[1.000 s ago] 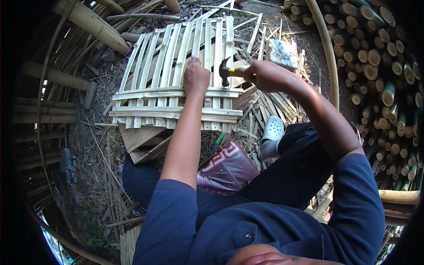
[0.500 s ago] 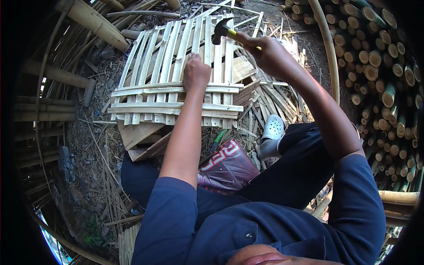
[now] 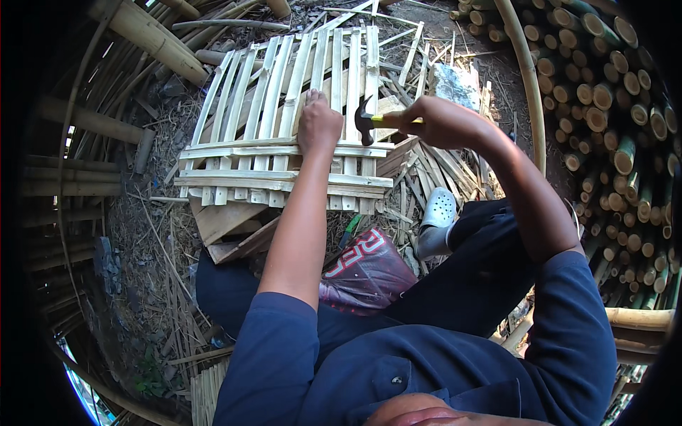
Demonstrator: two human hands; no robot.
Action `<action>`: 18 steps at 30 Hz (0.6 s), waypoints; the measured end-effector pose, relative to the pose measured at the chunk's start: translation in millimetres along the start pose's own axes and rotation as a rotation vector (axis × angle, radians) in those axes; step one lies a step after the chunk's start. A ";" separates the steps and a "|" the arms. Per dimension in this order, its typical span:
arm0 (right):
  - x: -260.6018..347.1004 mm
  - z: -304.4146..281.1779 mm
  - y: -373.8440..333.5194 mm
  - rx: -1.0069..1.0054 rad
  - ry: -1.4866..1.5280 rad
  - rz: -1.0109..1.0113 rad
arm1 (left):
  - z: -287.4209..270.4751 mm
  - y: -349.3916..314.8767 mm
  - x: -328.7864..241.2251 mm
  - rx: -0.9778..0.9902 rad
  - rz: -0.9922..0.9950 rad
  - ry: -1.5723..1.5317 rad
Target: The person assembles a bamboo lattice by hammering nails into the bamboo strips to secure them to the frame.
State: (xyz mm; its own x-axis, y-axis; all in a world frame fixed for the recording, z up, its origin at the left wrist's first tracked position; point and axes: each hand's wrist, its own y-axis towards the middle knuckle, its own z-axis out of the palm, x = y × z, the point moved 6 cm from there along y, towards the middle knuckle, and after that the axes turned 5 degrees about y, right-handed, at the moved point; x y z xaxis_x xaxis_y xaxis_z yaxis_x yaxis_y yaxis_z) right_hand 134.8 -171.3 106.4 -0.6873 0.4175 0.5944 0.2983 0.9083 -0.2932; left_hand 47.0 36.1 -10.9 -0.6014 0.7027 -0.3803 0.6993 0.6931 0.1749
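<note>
A panel of pale bamboo slats (image 3: 275, 85), crossed by two double rails near its front, lies before me on rough wooden boards (image 3: 226, 219). My left hand (image 3: 319, 125) rests closed on the slats just beyond the farther crosspiece (image 3: 241, 150); whatever its curled fingers hold is hidden. Gripped in my right hand (image 3: 444, 122) is a claw hammer (image 3: 365, 121) with a black head and a yellow-and-black handle. Its head hangs over the panel's right side, close to the end of the farther crosspiece and apart from my left hand.
Split bamboo offcuts (image 3: 455, 167) litter the ground right of the panel. Cut bamboo poles (image 3: 600, 92) are stacked at the far right, behind an upright pole (image 3: 527, 78). A dark red printed cloth (image 3: 369, 273) lies between my legs, near my light clog (image 3: 440, 207).
My right hand has lowered the hammer toward the near right part of the panel. My left hand stays closed on the slats, shifted only slightly.
</note>
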 end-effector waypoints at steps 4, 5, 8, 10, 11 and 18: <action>14.4 -28.2 7.6 -0.345 0.102 -0.006 | 1.0 3.1 10.2 0.014 -0.060 -0.044; 6.3 -18.8 11.8 -0.319 0.092 0.040 | 0.7 5.7 10.0 0.010 -0.052 -0.045; -9.7 11.0 2.9 -0.034 -0.159 0.064 | 1.7 2.4 6.6 0.010 -0.036 -0.038; -28.1 -4.7 9.3 -0.002 -0.068 0.087 | -1.0 1.6 0.8 0.001 -0.024 -0.036; -17.7 -17.8 0.4 -0.138 0.012 0.008 | -4.3 1.1 0.1 0.042 -0.102 -0.091; -31.3 -0.5 33.0 -0.452 0.202 0.066 | 2.0 2.3 8.8 -0.032 -0.034 -0.080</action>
State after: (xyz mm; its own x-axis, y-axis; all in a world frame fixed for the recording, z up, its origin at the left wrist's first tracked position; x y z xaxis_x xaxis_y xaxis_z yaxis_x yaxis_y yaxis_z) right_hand 166.4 -154.4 78.5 -0.5286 0.4302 0.7318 0.6246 0.7809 -0.0080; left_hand 44.1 43.5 -15.7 -0.5907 0.6648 -0.4572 0.6658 0.7217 0.1892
